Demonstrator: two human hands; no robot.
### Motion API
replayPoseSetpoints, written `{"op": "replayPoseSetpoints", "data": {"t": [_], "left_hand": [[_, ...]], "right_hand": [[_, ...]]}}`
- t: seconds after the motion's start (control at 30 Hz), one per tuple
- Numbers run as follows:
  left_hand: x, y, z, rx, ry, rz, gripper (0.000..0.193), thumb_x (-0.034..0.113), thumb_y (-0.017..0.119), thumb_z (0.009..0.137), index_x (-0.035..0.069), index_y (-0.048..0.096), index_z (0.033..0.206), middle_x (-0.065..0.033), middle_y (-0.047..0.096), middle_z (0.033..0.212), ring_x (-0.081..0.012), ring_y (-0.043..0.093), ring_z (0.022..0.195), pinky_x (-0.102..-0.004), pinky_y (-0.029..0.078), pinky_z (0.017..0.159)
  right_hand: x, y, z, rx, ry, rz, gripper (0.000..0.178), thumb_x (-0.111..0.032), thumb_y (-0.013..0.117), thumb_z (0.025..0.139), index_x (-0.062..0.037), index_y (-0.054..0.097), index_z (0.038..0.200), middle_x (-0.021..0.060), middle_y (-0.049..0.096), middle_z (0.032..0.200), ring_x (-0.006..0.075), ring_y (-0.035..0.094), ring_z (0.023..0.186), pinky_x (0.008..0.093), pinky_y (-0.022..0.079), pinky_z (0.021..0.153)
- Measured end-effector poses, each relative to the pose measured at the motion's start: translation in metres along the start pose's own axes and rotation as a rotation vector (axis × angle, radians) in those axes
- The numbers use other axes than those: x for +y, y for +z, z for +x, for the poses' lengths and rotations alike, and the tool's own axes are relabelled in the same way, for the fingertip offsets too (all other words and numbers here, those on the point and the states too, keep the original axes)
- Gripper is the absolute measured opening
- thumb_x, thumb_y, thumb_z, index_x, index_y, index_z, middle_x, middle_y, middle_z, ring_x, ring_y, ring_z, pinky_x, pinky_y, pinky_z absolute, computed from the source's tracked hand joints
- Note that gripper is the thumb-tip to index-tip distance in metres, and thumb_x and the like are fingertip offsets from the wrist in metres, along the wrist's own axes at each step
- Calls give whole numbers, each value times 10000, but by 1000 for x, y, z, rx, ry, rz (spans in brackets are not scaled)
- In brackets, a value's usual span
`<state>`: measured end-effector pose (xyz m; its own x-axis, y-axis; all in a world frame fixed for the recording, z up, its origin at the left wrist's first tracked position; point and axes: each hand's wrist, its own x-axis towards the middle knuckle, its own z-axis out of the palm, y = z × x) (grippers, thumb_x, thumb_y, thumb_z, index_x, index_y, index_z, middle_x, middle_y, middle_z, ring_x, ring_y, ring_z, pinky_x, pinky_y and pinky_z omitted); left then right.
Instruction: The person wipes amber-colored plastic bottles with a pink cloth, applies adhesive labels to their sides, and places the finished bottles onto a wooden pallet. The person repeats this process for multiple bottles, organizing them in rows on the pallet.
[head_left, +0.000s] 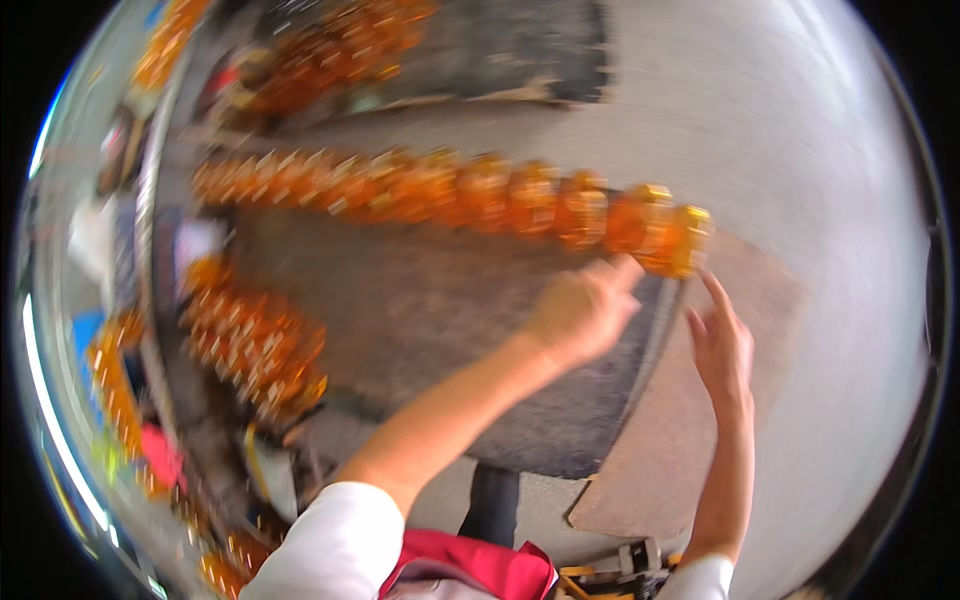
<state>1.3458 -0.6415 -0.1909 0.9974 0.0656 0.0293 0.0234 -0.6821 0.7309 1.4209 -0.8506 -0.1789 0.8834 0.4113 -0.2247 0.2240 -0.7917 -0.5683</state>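
A long row of glossy, translucent amber-orange rounded pieces (485, 195) runs from the far left toward the right, edged along its lower side by a dark mat. Their exact kind is blurred. My left hand (590, 310) is at the near side of the row's right end, its extended index finger at or against the second-to-last piece (637, 222). The other fingers look partly curled, with nothing visible in them. Just below the last amber piece (690, 240), my right hand (725, 345) has its index finger raised and thumb apart. It holds nothing; contact with that piece is unclear.
More amber pieces lie in a cluster (255, 340) at the left and a heap (340, 50) at the far left. Dark mat (450, 330) and brown sheet (640, 470) cover part of the grey floor (840, 300). A metal-and-yellow object (620, 570) sits by my right forearm.
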Motion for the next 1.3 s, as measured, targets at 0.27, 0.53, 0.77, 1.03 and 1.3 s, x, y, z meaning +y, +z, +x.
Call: {"op": "replayPoseSetpoints", "data": {"t": [0.27,0.53,0.77,1.03,1.3], "left_hand": [[-69,-92,-324,54,-188,-65,121,163,682,854,72,669,934,-76,632,760,-257,646,636,-356,536,562],[-252,-284,-535,794,-635,442,234,-13,633,854,-14,613,1087,-147,603,1040,-229,603,781,-322,511,708],[-340,-286,-545,717,-279,182,168,-35,654,825,1,649,988,-135,666,924,-275,660,838,-349,553,727],[-323,-291,-553,823,-297,-33,231,-58,695,795,7,676,1016,-137,671,765,-233,661,654,-291,524,570],[-316,-366,-582,710,-901,-76,640,-50,737,784,61,482,1360,-24,479,767,-62,464,582,-220,428,537]], "right_hand": [[-57,179,-232,-502,-71,342,128,-75,711,798,-69,709,926,130,669,775,285,657,651,372,520,595],[-362,361,-246,-465,-592,672,270,-146,765,765,-105,690,1021,90,633,920,275,622,837,358,523,730],[-467,507,-273,-425,-678,760,218,-152,785,744,-76,664,909,77,617,829,254,610,735,349,496,661],[-476,511,-276,-238,-427,719,134,-106,788,757,-71,661,779,49,633,610,129,553,463,258,446,456],[-510,466,-230,-102,5,421,341,-115,781,780,-66,642,1088,53,610,608,123,583,507,250,447,495]]}}
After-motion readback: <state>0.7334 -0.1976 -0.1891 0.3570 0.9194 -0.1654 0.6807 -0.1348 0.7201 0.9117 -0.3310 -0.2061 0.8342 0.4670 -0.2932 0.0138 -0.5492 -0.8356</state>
